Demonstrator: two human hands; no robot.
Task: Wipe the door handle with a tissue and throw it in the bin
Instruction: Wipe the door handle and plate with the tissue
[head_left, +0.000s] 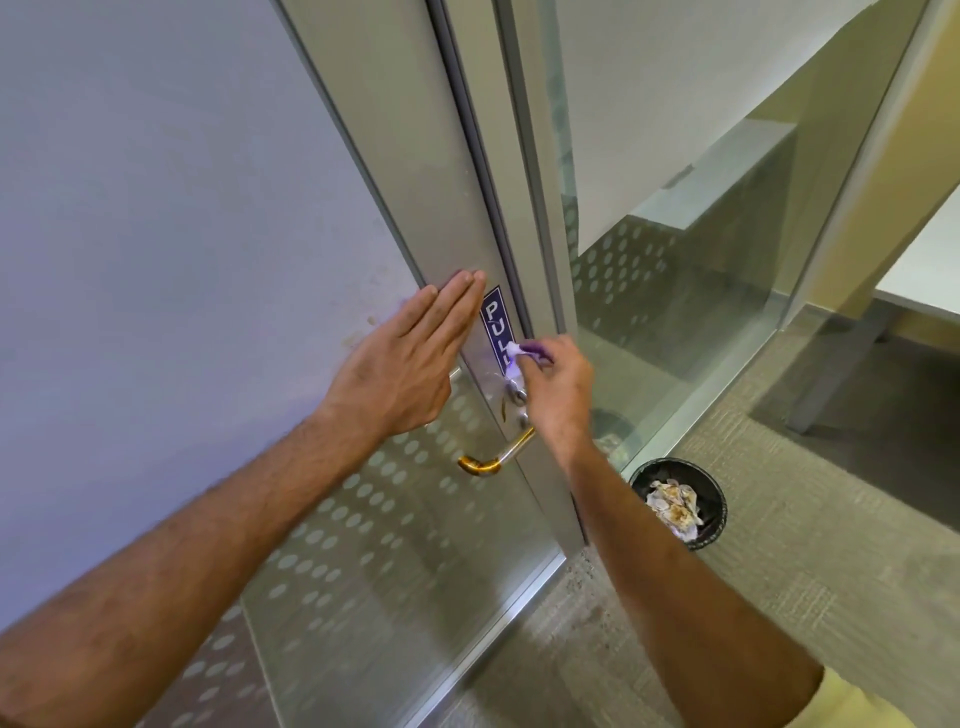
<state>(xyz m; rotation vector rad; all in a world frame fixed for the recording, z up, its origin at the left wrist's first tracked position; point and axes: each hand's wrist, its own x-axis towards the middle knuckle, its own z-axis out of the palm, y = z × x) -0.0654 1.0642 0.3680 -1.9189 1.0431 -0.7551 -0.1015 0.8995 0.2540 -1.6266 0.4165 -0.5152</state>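
A brass lever door handle (494, 456) sticks out from the metal frame of a glass door, below a lock cylinder (517, 394) and a blue PULL sticker (494, 318). My right hand (558, 387) pinches a small crumpled tissue (522, 351) and presses it on the frame just above the lock, over the sticker's lower end. My left hand (402, 364) lies flat with fingers together against the door, left of the sticker. A round black bin (714, 506) with crumpled paper inside stands on the floor to the right of the door.
The frosted glass door (182, 234) fills the left. A glass partition (675, 286) with a dotted band runs to the right, with desks behind it. Grey carpet (727, 623) covers the floor around the bin.
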